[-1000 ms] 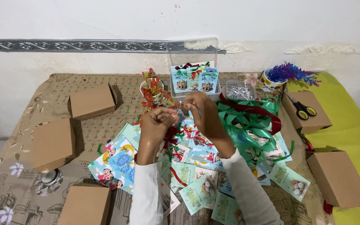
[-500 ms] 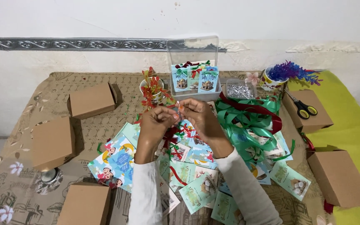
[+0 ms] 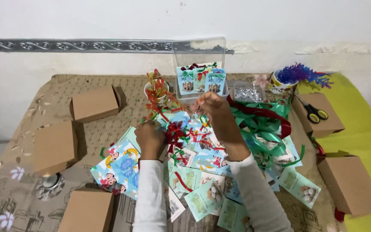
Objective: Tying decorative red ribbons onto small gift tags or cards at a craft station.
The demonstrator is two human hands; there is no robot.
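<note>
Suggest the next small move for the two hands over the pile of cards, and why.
Probably bring the left hand up to the right hand. The right hand's fingertips pinch something small, too small to identify, above the heap of small red ribbon bows, while the left rests lower at the bows' edge, apart from it.

Printed cards [image 3: 202, 180] lie spread at the middle of the desk [image 3: 129, 90], with a heap of ribbon [image 3: 263, 124] to their right. Three cardboard boxes [image 3: 94, 103] sit along the left side, two more on the right, scissors [image 3: 314, 112] lying on the farther one
</note>
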